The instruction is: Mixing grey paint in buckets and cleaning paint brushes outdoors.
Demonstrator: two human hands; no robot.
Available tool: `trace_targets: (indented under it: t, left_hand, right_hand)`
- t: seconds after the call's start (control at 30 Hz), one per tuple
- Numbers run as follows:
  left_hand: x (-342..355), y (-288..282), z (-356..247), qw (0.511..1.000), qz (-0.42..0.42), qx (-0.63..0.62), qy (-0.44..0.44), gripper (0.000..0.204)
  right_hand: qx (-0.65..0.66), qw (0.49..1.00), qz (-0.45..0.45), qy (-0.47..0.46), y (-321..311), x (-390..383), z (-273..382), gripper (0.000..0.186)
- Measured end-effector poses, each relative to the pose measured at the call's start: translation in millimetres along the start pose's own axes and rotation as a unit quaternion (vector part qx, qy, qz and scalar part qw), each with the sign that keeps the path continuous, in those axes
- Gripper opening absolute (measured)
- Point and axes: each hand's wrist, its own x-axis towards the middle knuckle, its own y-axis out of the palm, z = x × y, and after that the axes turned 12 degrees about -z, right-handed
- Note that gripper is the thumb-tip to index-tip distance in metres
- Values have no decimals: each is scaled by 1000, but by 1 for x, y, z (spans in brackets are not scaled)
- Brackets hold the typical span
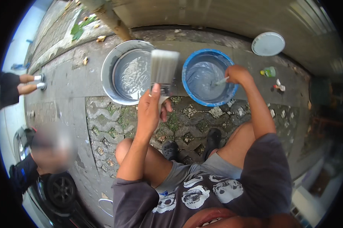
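My left hand (pixel 150 108) is closed round the handle of a wide paintbrush (pixel 165 64), its pale bristles pointing up and slightly smeared by motion. Behind the brush stands a white-rimmed bucket (pixel 106 78) holding grey, shiny liquid (pixel 135 70). My right hand (pixel 238 74) reaches over the right rim of a blue bucket (pixel 185 78). Its fingers grip a pale stick (pixel 221 80) whose lower end dips into the blue-grey liquid (pixel 203 79); the submerged part is hidden. Swirl marks show on that liquid.
A round white lid (pixel 268 44) lies by the wall at far right. Near it are a green-labelled bottle (pixel 269 72) and a small red-and-white item (pixel 280 86). A pole (pixel 112 21) rises behind the white-rimmed bucket. Two people and a parked vehicle (pixel 61 190) are at left.
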Motion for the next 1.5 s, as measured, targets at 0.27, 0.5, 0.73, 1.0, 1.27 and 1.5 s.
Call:
trace_targets:
  t: [0.27, 0.5, 0.73, 1.0, 1.27, 1.5]
  left_hand:
    - [1, 15, 4, 998, 68, -15, 2, 39]
    - [-1, 13, 0, 996, 77, 15, 46, 37]
    - [1, 24, 2, 993, 92, -24, 64, 36]
    - [-17, 17, 1, 994, 82, -7, 74, 38]
    - [-15, 22, 2, 997, 49, -25, 54, 42]
    - [-12, 11, -5, 996, -11, -5, 83, 34]
  right_hand:
    - [90, 985, -99, 104, 21, -6, -42, 25]
    - [91, 996, 15, 4, 7, -17, -26, 25]
    - [115, 980, -124, 104, 12, -3, -44, 22]
    - [194, 981, 4, 21, 7, -21, 0, 28]
    - [-52, 998, 4, 26, 44, -7, -88, 22]
    - [168, 982, -52, -72, 15, -7, -2, 24]
